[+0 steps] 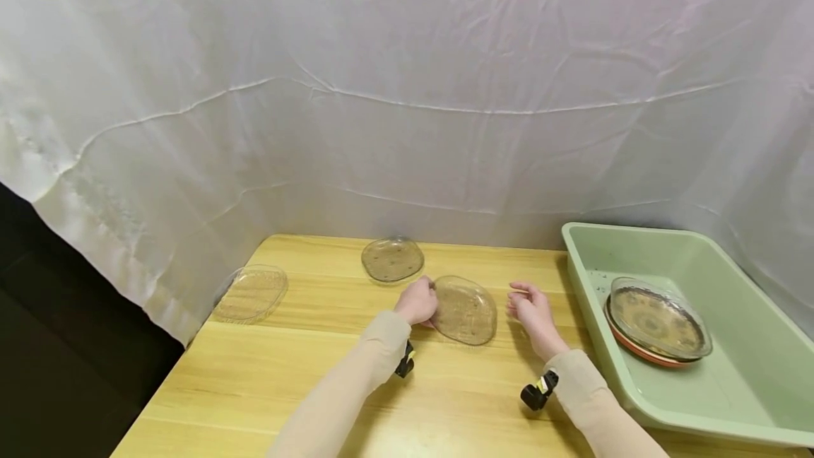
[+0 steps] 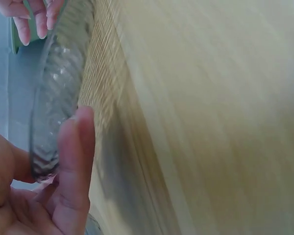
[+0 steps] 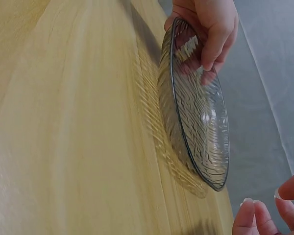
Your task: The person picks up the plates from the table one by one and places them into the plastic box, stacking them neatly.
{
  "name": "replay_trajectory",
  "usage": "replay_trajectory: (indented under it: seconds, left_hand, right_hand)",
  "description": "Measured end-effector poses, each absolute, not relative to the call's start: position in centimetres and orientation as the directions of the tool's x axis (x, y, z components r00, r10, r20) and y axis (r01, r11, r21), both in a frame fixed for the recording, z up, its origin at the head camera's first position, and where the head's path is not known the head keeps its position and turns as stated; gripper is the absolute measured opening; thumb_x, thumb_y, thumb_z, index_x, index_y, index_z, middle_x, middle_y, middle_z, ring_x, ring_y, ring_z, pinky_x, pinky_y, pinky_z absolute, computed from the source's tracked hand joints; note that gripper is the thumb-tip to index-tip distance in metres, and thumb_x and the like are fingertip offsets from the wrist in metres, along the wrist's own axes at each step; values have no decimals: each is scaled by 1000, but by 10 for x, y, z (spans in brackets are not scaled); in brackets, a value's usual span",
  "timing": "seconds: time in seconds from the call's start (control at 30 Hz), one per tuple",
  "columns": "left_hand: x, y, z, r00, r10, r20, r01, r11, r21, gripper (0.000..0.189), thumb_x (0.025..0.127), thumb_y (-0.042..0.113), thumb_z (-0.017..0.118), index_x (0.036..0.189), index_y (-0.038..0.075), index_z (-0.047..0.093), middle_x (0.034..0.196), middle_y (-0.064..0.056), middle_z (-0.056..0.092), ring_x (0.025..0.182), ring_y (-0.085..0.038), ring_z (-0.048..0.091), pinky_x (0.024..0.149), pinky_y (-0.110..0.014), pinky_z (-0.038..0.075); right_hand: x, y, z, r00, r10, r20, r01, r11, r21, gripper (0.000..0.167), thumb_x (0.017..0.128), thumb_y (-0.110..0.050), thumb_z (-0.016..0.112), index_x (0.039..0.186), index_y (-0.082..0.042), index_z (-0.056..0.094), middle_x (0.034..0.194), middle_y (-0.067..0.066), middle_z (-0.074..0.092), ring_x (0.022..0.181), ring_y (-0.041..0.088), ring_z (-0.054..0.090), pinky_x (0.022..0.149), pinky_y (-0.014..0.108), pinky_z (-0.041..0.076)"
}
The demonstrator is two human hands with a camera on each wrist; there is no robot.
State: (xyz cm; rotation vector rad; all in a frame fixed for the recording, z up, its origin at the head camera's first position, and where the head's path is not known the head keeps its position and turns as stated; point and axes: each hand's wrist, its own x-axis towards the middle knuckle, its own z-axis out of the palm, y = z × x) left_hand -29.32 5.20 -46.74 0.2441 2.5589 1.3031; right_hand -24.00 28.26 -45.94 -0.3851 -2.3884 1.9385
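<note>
A clear ribbed plate (image 1: pixel 467 311), slightly smoky, is held by its left edge in my left hand (image 1: pixel 417 302). In the left wrist view, the thumb and fingers (image 2: pixel 74 166) pinch the rim of the plate, one above and the others below. The right wrist view shows the plate (image 3: pixel 201 117) tilted close over the wooden table, its patterned shadow beneath. My right hand (image 1: pixel 533 313) is to the right of the plate, apart from it, with loosely bent fingers and nothing in them.
Another clear plate (image 1: pixel 392 259) lies near the table's back edge, and a third, paler one (image 1: pixel 252 293) at the left edge. A green tub (image 1: pixel 642 394) stands on the right, with stacked plates (image 1: pixel 658 322) inside. Grey cloth (image 1: pixel 445 154) hangs behind the table.
</note>
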Motion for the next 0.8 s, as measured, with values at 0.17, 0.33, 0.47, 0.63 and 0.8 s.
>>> replay_trajectory:
  seconds: [0.17, 0.33, 0.47, 0.63, 0.8]
  left_hand:
    - [-289, 45, -465, -956, 263, -132, 32, 541, 840, 36, 105, 10, 37, 135, -2, 52, 65, -10, 66, 50, -17, 65, 48, -29, 59]
    - [-285, 40, -462, -958, 255, -130, 3, 462, 887, 36, 107, 12, 35, 135, -3, 52, 75, -13, 69, 52, -16, 66, 53, -31, 62]
    - [-281, 38, -458, -961, 244, -134, -33, 377, 926, 37, 109, 13, 34, 139, -3, 49, 90, -18, 71, 54, -16, 67, 60, -36, 64]
    - [-276, 38, -451, -968, 229, -100, -16, 342, 940, 39, 110, 16, 34, 142, -3, 45, 97, -19, 72, 56, -17, 69, 65, -41, 65]
    - [-273, 42, -447, -976, 205, -76, -9, 309, 951, 38, 110, 17, 33, 141, 0, 47, 95, -15, 71, 60, -18, 71, 63, -40, 64]
  right_hand:
    - [-239, 279, -459, -969, 209, -131, 169, 177, -970, 42, 102, -4, 41, 142, 9, 42, 113, 15, 58, 88, 11, 60, 81, 23, 58]
    - [-239, 277, -459, -970, 184, -157, 183, 134, -974, 43, 103, -6, 42, 144, 8, 39, 115, 13, 57, 91, 11, 61, 82, 22, 58]
    - [-238, 274, -457, -969, 136, -205, 213, 45, -976, 47, 104, -8, 39, 148, 6, 33, 123, 16, 53, 91, 9, 61, 86, 20, 58]
    - [-235, 271, -453, -969, 80, -232, 227, -70, -971, 49, 108, -18, 31, 153, 2, 25, 122, 12, 55, 89, 6, 62, 83, 18, 57]
    - [-233, 270, -449, -969, 41, -245, 239, -124, -963, 55, 110, -35, 27, 159, -9, 20, 113, -1, 65, 90, 6, 68, 83, 22, 57]
